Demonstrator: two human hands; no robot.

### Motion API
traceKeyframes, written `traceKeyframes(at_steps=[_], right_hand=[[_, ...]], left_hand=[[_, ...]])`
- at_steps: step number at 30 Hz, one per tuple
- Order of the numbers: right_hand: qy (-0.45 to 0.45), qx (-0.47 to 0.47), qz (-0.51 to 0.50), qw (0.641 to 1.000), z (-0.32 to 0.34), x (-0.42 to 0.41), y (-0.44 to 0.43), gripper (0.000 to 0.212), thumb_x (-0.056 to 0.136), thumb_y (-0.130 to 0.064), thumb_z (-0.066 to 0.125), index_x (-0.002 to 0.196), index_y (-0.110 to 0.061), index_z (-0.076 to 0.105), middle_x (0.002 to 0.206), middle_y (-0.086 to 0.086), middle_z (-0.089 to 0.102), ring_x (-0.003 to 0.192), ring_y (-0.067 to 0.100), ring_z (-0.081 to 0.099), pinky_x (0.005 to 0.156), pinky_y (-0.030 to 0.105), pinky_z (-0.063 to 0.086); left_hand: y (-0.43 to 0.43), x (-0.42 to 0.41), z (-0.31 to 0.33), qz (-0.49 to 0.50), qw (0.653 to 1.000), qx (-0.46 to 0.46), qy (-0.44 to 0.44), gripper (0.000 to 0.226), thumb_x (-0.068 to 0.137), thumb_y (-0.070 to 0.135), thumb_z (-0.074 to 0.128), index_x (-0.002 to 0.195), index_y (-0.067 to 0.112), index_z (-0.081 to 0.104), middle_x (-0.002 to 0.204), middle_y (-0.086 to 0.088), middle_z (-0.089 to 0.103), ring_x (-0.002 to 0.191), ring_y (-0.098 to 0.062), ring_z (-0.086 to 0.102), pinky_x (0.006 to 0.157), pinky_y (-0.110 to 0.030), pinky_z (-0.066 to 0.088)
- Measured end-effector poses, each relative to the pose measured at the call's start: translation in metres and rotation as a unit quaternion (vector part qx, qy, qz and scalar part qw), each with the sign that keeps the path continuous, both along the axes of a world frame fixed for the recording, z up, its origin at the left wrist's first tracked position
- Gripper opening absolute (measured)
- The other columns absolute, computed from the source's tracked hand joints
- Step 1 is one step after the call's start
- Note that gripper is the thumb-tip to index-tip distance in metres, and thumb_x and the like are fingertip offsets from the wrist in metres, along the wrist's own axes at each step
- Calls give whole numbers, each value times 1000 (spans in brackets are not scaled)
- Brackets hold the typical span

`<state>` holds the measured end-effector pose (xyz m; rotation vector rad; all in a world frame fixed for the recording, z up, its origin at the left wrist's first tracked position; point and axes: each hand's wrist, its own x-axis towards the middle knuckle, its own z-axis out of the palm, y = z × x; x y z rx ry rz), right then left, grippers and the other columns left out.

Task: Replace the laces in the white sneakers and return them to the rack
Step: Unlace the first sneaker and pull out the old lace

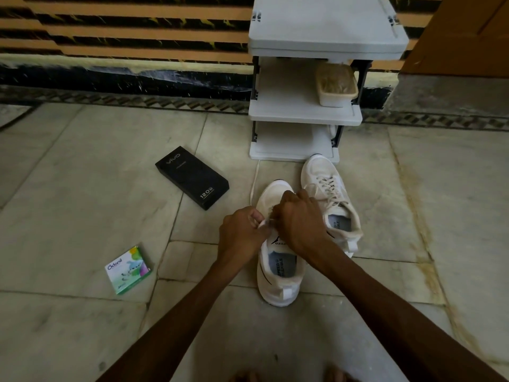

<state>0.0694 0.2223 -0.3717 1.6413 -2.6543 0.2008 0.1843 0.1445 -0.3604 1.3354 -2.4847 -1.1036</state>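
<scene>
White sneakers (272, 197) beside "vivo 120W" box (192, 177) and "Odonil" pack (128, 270)

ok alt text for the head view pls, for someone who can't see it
A left hand and right hand grip a white lace over the nearer white sneaker on a tiled floor. The laced second sneaker lies beside it, before a white rack; a black box and green box lie left.

On the marble floor (82, 161), left sneaker (276, 297) and right sneaker (319, 172) stand side by side before a far white rack (303, 117); black box (192, 177) and green box (128, 270) lie left.
</scene>
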Motion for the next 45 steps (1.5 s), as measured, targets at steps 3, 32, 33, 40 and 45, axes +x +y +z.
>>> traceKeyframes(at_steps=[3,32,33,40,45], right_hand=[[-66,-52,-22,996,6,-2,-2,12,75,-18,66,81,-18,76,92,4,65,92,26,52,75,41,49],[-681,-380,-244,577,59,-49,-9,18,93,-12,49,77,-14,59,70,1,56,67,16,56,60,27,51],[-745,-392,-233,487,61,-48,-9,18,94,-11,46,78,-14,55,71,4,53,65,17,54,60,28,51],[-340,-108,-57,933,39,-30,-10,25,90,-24,62,74,-4,61,67,2,60,53,9,53,50,22,43],[-152,53,0,987,22,-16,-7,13,83,-16,67,94,-12,71,91,13,69,87,29,66,74,40,56]], left_hand=[[-2,0,1,-6,1000,-2,-8,18,85,38,70,87,24,60,81,10,60,72,-7,56,54,-11,34],[2,-7,3,-17,999,-17,-33,19,80,21,70,74,24,52,73,5,60,68,-14,58,50,-21,33],[2,-7,2,-18,999,-17,-35,19,80,22,70,75,23,52,75,5,61,69,-13,58,50,-21,32],[-2,-3,-1,-18,1000,8,-17,17,84,25,70,78,22,55,70,8,57,61,-6,52,50,-17,30],[-2,-5,-4,-18,1000,7,-19,22,86,29,69,76,27,50,70,13,53,61,-4,50,51,-15,30]])
